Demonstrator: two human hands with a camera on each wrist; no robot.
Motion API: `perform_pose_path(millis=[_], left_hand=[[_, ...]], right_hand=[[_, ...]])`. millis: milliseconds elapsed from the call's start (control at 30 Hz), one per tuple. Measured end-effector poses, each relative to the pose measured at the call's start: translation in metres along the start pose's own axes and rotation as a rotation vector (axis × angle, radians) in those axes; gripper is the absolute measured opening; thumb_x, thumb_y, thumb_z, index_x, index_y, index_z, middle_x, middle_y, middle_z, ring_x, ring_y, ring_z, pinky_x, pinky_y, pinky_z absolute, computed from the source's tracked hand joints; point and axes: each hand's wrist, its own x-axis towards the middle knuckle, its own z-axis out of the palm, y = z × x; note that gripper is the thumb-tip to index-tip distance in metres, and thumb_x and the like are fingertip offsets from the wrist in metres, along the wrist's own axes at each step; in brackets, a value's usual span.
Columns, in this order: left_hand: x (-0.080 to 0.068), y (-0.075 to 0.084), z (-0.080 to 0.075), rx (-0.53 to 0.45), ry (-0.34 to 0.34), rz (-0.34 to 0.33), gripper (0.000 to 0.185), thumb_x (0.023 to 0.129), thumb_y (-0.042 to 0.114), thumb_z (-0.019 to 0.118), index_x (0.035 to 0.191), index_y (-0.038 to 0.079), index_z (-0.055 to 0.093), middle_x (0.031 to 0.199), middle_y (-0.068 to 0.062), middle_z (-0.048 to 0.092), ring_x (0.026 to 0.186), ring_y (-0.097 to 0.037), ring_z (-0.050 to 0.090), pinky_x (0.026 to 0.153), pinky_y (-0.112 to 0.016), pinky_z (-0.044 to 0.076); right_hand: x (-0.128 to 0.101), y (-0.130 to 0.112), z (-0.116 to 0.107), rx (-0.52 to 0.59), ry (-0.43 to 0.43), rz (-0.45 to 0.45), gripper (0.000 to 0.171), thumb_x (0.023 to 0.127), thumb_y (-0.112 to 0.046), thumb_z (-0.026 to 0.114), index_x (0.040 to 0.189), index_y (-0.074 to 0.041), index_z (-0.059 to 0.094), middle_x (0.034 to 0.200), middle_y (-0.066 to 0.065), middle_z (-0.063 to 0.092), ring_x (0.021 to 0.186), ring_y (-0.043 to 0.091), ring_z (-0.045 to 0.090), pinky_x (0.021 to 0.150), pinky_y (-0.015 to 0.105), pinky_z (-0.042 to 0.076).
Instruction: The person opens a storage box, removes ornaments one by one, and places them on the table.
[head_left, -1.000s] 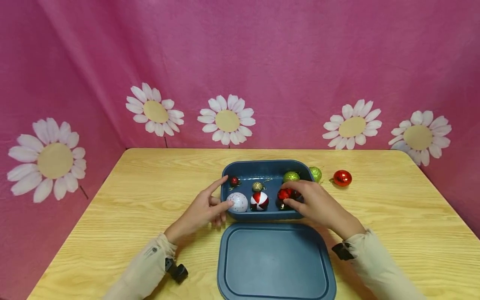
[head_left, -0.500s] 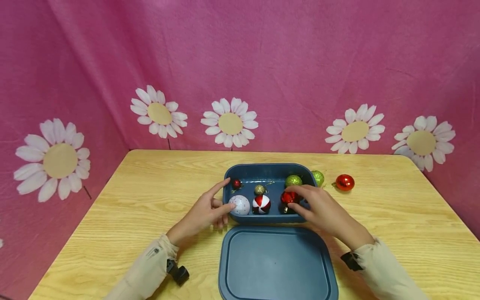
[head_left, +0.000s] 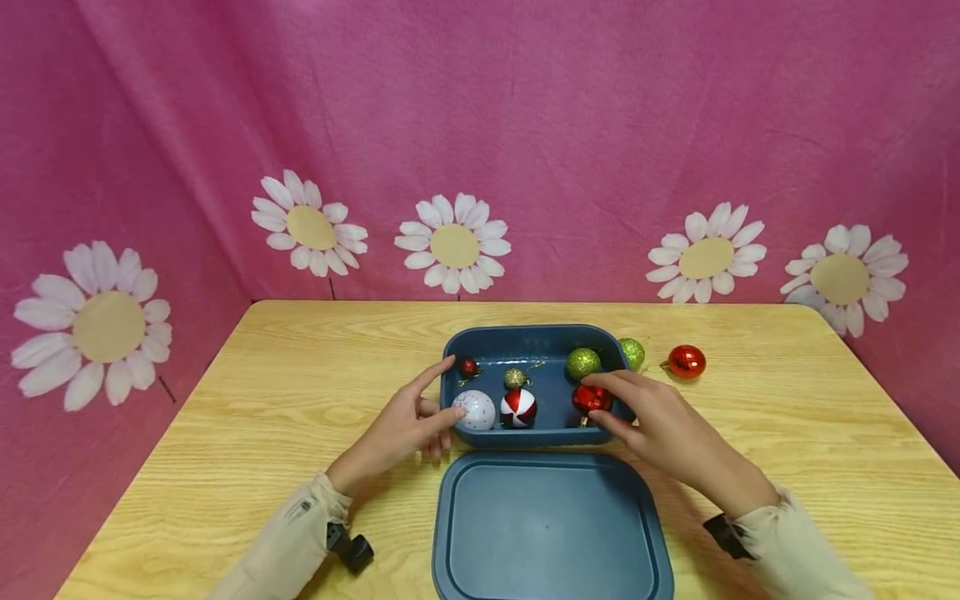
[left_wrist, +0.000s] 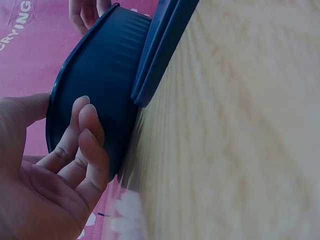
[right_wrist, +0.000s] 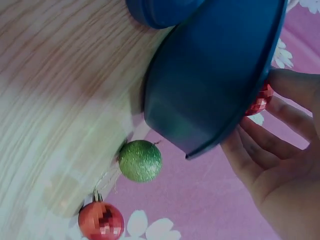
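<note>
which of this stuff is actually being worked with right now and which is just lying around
In use:
right hand pinching the red faceted bauble
left hand steadying the blue tub

Lying about:
lid
green bauble and shiny red bauble on the table
other baubles in the tub

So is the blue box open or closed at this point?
Open. The blue box has no cover on; its lid lies flat on the table in front of it, and baubles show inside.
</note>
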Motion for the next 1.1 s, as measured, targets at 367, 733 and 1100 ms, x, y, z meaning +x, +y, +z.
perform_pose_path(millis=[367, 733, 1100], left_hand=[[0.001, 0.0, 0.0, 0.004, 0.004, -0.001, 0.075, 0.097, 0.023, 0.068, 0.158, 0.02, 0.025, 0.067, -0.014, 0.065, 0.053, -0.024, 0.06, 0.05, -0.031, 0.053], [0.003, -0.001, -0.002, -0.032, -0.033, 0.023, 0.074, 0.099, 0.02, 0.064, 0.159, 0.016, 0.022, 0.066, -0.015, 0.066, 0.052, -0.022, 0.062, 0.049, -0.032, 0.054], [0.0, 0.007, -0.004, -0.052, -0.051, -0.012, 0.078, 0.098, 0.018, 0.065, 0.159, 0.012, 0.018, 0.07, -0.013, 0.069, 0.053, -0.018, 0.064, 0.053, -0.029, 0.055]], right_hand=[[-0.012, 0.025, -0.045, -0.026, 0.195, -0.002, 0.046, 0.079, -0.008, 0.084, 0.121, -0.008, 0.066, 0.104, 0.002, 0.071, 0.086, 0.015, 0.066, 0.07, 0.025, 0.055], [-0.019, 0.068, -0.045, -0.075, 0.157, 0.062, 0.041, 0.079, -0.01, 0.084, 0.116, -0.005, 0.065, 0.095, 0.006, 0.072, 0.08, 0.018, 0.065, 0.061, 0.031, 0.054], [-0.023, 0.086, -0.023, -0.063, 0.07, 0.083, 0.037, 0.078, -0.009, 0.084, 0.108, -0.006, 0.062, 0.087, 0.003, 0.068, 0.077, 0.018, 0.063, 0.06, 0.033, 0.051]])
